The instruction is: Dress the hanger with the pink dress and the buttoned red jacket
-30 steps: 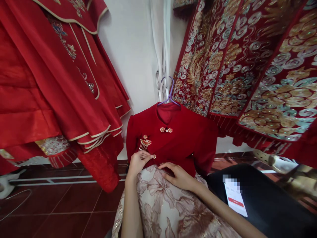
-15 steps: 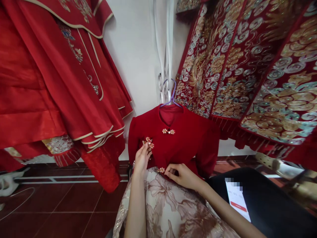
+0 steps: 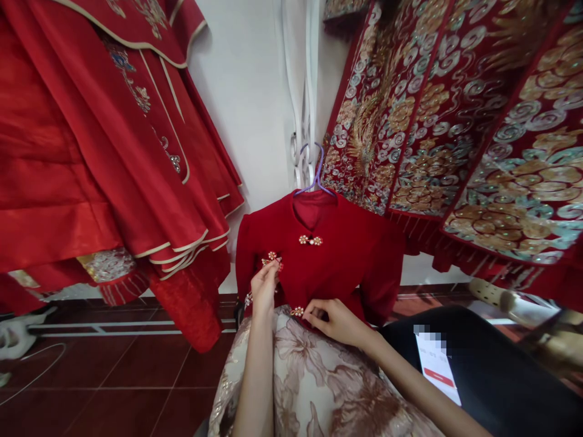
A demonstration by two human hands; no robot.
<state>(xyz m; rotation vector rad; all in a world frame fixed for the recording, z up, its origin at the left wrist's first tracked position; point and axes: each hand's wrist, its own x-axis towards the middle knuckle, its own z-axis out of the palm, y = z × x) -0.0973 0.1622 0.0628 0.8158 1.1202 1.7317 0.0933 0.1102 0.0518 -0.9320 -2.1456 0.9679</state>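
A red velvet jacket (image 3: 339, 261) hangs from a purple hanger (image 3: 319, 167) in front of me. Its collar is joined by a gold flower clasp (image 3: 311, 241) with a pearl. My left hand (image 3: 264, 284), on the jacket's left side, pinches a flower-shaped jewelled ornament (image 3: 272, 257), partly covered by the fingertips. Lower down, my right hand (image 3: 336, 318) has its fingers curled and pressed together on the jacket's front edge. Just left of those fingers sits another gold flower ornament (image 3: 297, 312). The jacket's lower part is hidden behind the flower-patterned fabric (image 3: 305, 364) over my lap.
Red embroidered garments (image 3: 150, 152) hang at left, and a heavily beaded red garment (image 3: 423, 139) at right. White scroll-shaped metalwork (image 3: 310, 91) rises behind the hanger. A phone (image 3: 438, 370) lies on a black seat (image 3: 501, 370) to my right. A thin white cable (image 3: 54, 370) crosses the tiled floor.
My left fingers have shifted slightly at the ornament and now cover more of it. The right hand and jacket have stayed almost in place.
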